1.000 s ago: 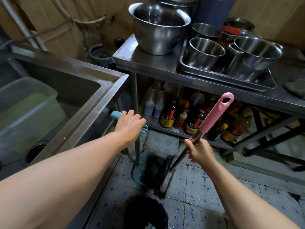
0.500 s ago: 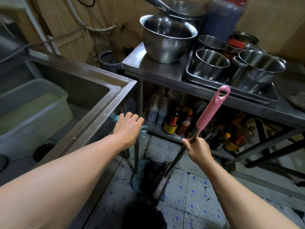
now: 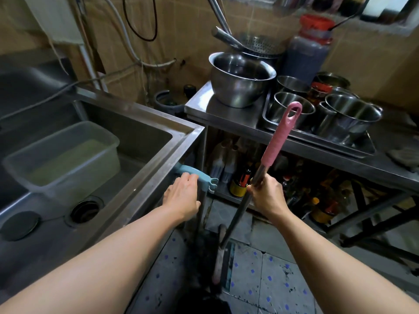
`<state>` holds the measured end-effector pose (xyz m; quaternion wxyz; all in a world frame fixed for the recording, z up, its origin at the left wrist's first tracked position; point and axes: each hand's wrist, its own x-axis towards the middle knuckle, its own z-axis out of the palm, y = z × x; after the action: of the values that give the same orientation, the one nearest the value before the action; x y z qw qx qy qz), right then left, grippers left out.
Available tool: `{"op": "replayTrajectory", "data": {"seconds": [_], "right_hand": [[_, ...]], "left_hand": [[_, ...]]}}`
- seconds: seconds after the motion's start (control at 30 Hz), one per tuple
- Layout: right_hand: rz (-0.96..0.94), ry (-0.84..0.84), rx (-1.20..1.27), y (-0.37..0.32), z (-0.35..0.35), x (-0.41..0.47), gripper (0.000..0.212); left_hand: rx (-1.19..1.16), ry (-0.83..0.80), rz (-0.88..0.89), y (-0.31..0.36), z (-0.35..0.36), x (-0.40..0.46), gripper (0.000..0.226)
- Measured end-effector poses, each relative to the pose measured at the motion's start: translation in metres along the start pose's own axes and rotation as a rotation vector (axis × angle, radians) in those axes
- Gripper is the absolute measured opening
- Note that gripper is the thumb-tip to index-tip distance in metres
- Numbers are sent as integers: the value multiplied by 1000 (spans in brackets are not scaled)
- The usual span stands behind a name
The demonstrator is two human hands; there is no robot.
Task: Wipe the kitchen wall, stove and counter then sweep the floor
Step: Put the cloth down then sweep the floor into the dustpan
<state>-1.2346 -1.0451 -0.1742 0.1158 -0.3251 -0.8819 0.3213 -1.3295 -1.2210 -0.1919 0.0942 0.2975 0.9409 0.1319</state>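
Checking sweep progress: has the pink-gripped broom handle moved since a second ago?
Yes, upward: the tip of the pink-gripped broom handle, earlier below the front edge of the steel table, now overlaps the steel pots on it.

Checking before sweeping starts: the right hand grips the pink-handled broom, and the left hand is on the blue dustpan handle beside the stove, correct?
Not quite. In the head view the left hand rests on the blue dustpan handle beside the sink, not a stove. The right hand does grip the pink-handled broom.

Broom grip (image 3: 280, 137) pink; dustpan handle (image 3: 195, 173) light blue; floor tiles (image 3: 267, 277) pale with blue diamond pattern; jar lid (image 3: 317, 23) red; wall tiles (image 3: 186, 30) tan.
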Motion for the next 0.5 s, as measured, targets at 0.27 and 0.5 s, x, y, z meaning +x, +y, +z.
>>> {"op": "replayTrajectory", "data": {"seconds": [0.27, 0.5], "right_hand": [[-136, -9, -20, -34, 5, 6, 19], [-238, 37, 9, -51, 16, 22, 19]], "left_hand": [[-270, -50, -112, -6, 36, 1, 72], [-516, -34, -194, -7, 63, 16, 82]]}}
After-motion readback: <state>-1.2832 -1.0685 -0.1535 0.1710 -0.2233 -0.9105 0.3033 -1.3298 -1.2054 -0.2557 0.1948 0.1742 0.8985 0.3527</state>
